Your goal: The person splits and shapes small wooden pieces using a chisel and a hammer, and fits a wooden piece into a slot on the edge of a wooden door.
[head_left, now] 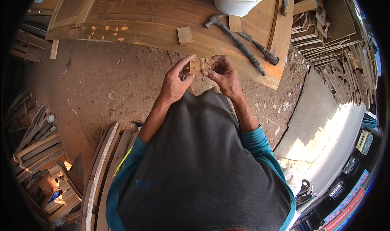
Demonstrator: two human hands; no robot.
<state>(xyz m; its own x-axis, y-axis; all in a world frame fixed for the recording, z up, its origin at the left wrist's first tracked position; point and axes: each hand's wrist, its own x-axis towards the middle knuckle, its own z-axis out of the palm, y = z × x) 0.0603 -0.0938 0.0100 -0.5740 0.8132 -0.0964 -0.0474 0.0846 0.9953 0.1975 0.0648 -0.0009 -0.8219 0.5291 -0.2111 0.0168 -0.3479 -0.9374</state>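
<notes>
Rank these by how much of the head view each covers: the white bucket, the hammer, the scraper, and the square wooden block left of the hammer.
1. White bucket, even cut off at the top
2. Hammer, long but thin
3. Square wooden block
4. Scraper

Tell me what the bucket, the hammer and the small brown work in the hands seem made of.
Bucket: probably plastic, smooth and white with a soft sheen.
Hammer: likely a steel head, dull grey; its dark handle ends in a ribbed grip, perhaps rubber.
Held work: apparently unfinished wood, being matte, rough-looking and brown.
</notes>
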